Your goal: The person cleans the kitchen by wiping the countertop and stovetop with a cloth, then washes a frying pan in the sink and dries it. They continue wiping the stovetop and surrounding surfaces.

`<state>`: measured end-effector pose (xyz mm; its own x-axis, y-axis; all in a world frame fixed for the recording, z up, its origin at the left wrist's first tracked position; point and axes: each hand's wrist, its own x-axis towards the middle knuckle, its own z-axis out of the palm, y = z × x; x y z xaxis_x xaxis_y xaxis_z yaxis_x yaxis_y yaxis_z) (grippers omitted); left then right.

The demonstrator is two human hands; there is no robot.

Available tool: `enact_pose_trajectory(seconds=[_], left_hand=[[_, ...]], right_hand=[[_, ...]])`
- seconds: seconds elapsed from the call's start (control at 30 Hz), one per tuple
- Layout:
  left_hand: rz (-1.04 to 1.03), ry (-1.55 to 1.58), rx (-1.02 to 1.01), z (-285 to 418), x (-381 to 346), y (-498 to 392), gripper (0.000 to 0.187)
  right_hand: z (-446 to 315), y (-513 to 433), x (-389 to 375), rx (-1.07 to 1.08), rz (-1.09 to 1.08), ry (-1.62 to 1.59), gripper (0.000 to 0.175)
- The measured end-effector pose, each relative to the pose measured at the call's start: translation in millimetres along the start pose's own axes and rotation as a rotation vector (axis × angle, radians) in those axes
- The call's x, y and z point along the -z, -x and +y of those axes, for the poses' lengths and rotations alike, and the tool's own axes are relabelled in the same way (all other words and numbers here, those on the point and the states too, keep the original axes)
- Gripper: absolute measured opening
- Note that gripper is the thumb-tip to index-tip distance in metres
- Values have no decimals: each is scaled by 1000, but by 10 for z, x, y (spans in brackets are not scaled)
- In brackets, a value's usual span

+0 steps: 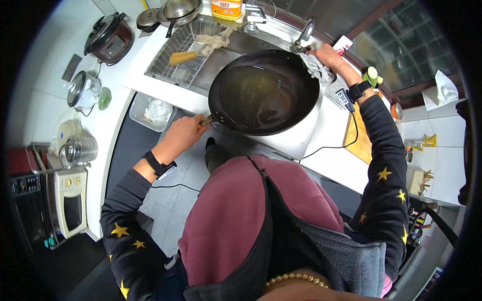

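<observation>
A large dark wok (263, 94) with some liquid in its bowl is held over the front edge of the sink (211, 71). My left hand (184, 133) grips the wok's handle (207, 120) at its lower left. At the far right side, my right hand (324, 55) is at the wok's rim by the faucet (305, 32), with a wet grey cloth (320, 70) hanging below it. Part of its fingers is blurred, so what they grip cannot be told. In the left of the sink, a wire basket (162, 56) holds a yellow scrubber (183, 57) and a beige cloth (214, 40).
A wooden cutting board (359, 139) lies on the right counter, with a black cable near it. Pans (180, 11) and an orange detergent jug (226, 9) stand behind the sink. A plastic bin (151, 112) sits below the counter; a pressure cooker (109, 39) stands left.
</observation>
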<state>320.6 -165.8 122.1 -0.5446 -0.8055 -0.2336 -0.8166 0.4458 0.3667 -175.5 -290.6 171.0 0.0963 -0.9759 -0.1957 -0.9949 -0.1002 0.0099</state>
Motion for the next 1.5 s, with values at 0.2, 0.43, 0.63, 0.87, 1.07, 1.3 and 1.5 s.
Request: enact_pose_trajectory(seconds=[0.2, 0.43, 0.63, 0.87, 1.07, 1.3, 1.5], left_hand=[[-152, 242, -114, -857, 55, -514, 33], [-260, 520, -301, -1472, -98, -982, 32], [-431, 789, -203, -1595, -341, -1167, 34], [-512, 931, -211, -1596, -539, -1158, 32], [-605, 1088, -115, -1463, -501, -1084, 32], [-872, 1039, 83, -1289, 185, -790, 26], [-973, 1530, 322, -1045, 365, -502, 13]], right_hand=[[-255, -475, 171, -49, -177, 48, 25], [-398, -1009, 425, 44, -312, 187, 27], [-818, -1495, 833, 0, -429, 277, 31], [-1137, -1759, 1027, 89, -569, 418, 22], [-1120, -1770, 1011, 289, -547, 553, 23], [-1041, -1340, 502, -131, -378, 130, 42], [-994, -1167, -383, -394, -147, -297, 50]])
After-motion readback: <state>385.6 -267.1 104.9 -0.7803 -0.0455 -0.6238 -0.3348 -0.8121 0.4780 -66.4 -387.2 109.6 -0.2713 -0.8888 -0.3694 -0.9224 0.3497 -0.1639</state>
